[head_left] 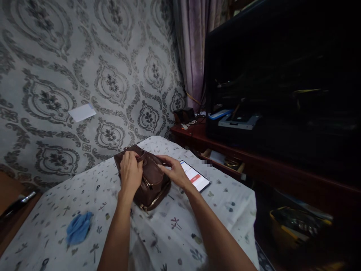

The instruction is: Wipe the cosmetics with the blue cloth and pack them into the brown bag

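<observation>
A small brown leather bag point(149, 180) with gold zips lies on a white cloth point(175, 226) printed with small plants. My left hand point(130, 171) rests on the bag's top, fingers curled around its upper edge. My right hand point(174, 171) pinches something small at the bag's right side, near a zip. A phone point(197, 177) with a lit screen lies just right of the bag, partly under my right hand.
A crumpled blue cloth point(79, 227) lies at the front left of the covered surface. A dark wooden shelf unit point(254, 154) with a large black screen point(282, 67) stands to the right. Patterned wallpaper and a purple curtain point(194, 49) are behind.
</observation>
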Demonstrator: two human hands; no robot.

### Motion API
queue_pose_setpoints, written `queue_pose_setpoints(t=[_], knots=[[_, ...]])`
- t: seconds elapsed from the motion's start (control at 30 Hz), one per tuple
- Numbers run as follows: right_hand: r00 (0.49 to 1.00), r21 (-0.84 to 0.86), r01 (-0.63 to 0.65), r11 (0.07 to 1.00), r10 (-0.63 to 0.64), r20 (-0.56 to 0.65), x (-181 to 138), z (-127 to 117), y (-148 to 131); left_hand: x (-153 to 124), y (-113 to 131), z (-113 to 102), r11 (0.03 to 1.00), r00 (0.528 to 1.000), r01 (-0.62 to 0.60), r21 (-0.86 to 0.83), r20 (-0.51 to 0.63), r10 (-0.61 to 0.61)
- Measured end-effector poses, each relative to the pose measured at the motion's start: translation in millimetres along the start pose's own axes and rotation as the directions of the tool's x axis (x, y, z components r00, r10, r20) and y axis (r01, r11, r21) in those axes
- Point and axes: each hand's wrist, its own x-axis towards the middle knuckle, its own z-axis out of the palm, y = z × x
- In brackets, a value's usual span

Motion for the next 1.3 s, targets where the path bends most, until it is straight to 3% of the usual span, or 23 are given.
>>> queue_pose_setpoints(t=[0.27,0.4,0.53,0.93,1.13,1.2,1.3], knots=[[0.999,0.027,-0.044,0.999,0.044,0.003,0,-2,1,-1,4,-3,0.999,1.0,-0.022,0.033,0.005,0.022],[0.986,0.045,-0.106,0.993,0.1,0.132,-4,-3,-3,-1,5,-2,0.999,1.0,-0.007,0.037,-0.004,0.007],[0.973,0.038,-0.091,0.995,0.081,0.216,-6,-2,-2,-1,4,0,1.0,1.0,0.004,0.022,-0.009,-0.003],[0.987,-0.041,-0.015,0.999,0.021,0.157,-7,3,4,1,-1,0,0.998,0.999,0.024,-0.061,-0.033,-0.026],[0.931,0.124,-0.109,0.986,0.057,0.361,-9,-7,4,0,-2,2,0.998,0.999,0.032,-0.048,-0.023,-0.033],[0.924,0.118,-0.091,0.989,0.039,0.381,-9,-6,7,0,-2,3,0.999,0.999,0.035,-0.039,-0.016,-0.036],[0.951,0.018,0.0,1.0,-0.005,0.309,-8,-1,12,1,-4,4,0.999,0.999,0.042,-0.029,-0.01,-0.042]])
